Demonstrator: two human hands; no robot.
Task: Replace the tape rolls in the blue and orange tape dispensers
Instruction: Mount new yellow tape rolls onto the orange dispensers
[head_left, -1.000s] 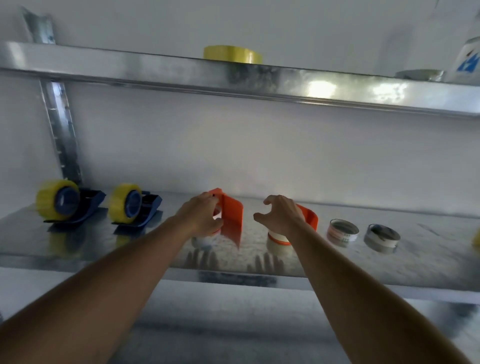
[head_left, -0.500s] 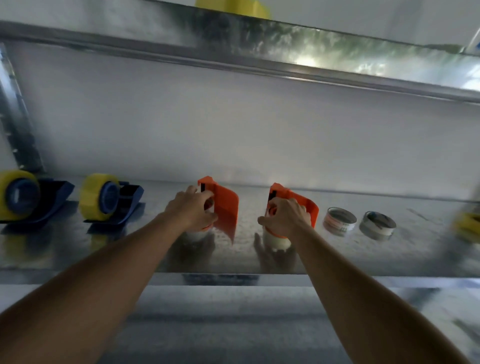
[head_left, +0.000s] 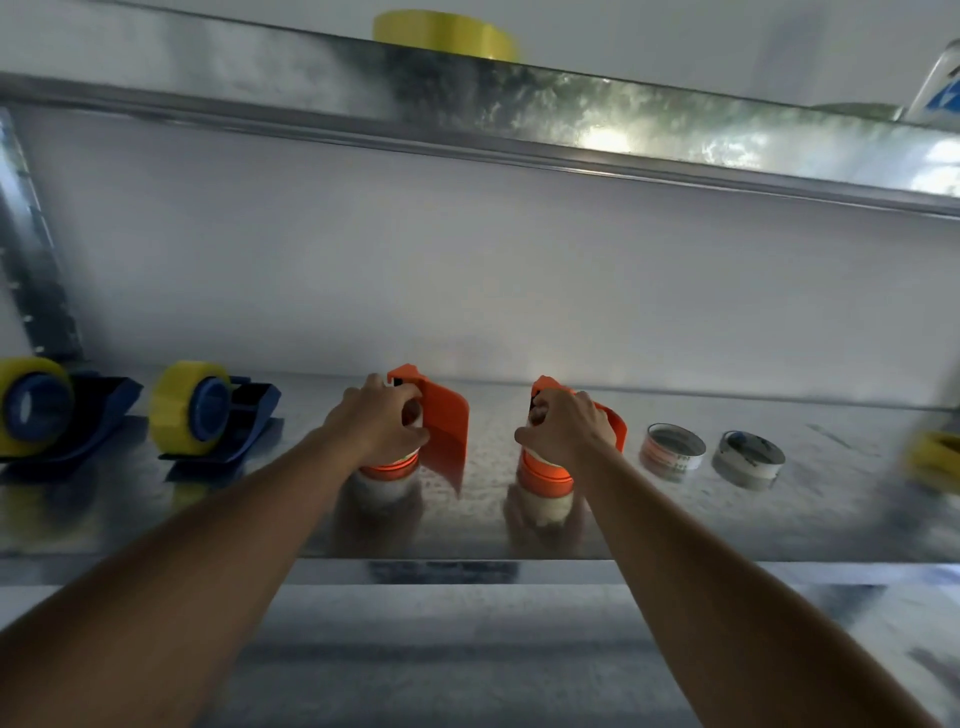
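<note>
Two bare forearms reach from 6 o'clock up onto the metal shelf, where the left hand curls its fingers round one orange tape dispenser and the right hand grips a second orange dispenser just beside it. Toward 9 o'clock on that shelf stand two blue tape dispensers carrying yellow rolls, and toward 3 o'clock lie two spent tape cores. Farther off at 12 o'clock, a yellow tape roll lies flat on the upper shelf.

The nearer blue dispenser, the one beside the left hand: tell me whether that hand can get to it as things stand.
Probably not yet: the left hand grips an orange dispenser. Once it lets go, the blue dispenser sits just to its left on the shelf, with nothing between.
</note>
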